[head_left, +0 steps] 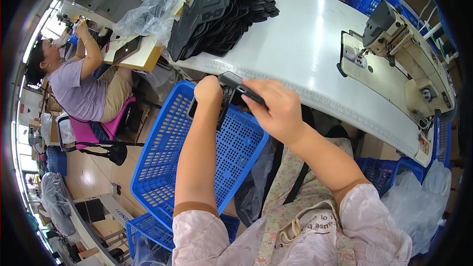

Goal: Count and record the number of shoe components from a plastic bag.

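Observation:
Both hands are above the tall blue plastic basket (165, 150), in front of the white table's edge. My left hand (209, 90) is closed, its fingers turned down and mostly hidden. Black pieces (225, 109) hang by its fingers inside the basket mouth; I cannot make out their exact kind. My right hand (278, 108) pinches a slim black piece with a small oval slot (251, 94) between thumb and fingers. A dark grey flat piece (229, 78) lies against its far end, between the two hands.
A pile of black shaped panels (217, 17) lies on the white table (300, 24). At the right stands a sewing machine (399, 49). Someone in a lilac shirt (81, 83) sits at another machine on the left. Plastic bags (414, 207) and a lower blue basket (148, 234) are nearby.

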Motion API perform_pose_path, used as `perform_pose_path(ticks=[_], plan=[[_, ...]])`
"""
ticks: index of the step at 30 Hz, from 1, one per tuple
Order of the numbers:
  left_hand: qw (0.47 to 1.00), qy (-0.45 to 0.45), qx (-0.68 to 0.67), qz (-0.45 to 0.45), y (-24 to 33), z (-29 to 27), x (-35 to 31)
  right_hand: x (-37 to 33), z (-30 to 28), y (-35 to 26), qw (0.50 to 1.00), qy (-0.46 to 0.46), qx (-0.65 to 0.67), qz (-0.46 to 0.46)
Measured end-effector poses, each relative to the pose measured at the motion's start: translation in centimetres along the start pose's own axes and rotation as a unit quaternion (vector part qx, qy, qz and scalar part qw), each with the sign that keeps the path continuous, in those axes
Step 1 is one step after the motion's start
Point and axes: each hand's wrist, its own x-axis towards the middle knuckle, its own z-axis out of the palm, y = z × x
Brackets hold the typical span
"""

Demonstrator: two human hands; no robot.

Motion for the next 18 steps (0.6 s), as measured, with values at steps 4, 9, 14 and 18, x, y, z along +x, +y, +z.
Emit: perform_pose_path(ticks=[4, 9, 14, 18], plan=[[1.000, 0.008, -0.024, -0.010, -0.3, -3.3, -1.7, 0.0, -0.1, 1.1, 1.000, 0.007, -0.004, 0.011], [0.993, -0.015, -0.117, -0.008, -4.6, -5.7, -5.5, -0.3, 1.7, 1.6, 0.999, -0.022, 0.033, 0.014], [0.932, -0.029, -0.356, -0.059, -9.5, -6.7, -12.5, -1.5, 5.5, 2.6, 0.991, -0.110, 0.020, -0.072], [0.850, -0.072, -0.506, -0.128, -11.4, -6.6, -17.0, -3.4, 8.5, 4.2, 0.978, -0.157, -0.056, -0.123]])
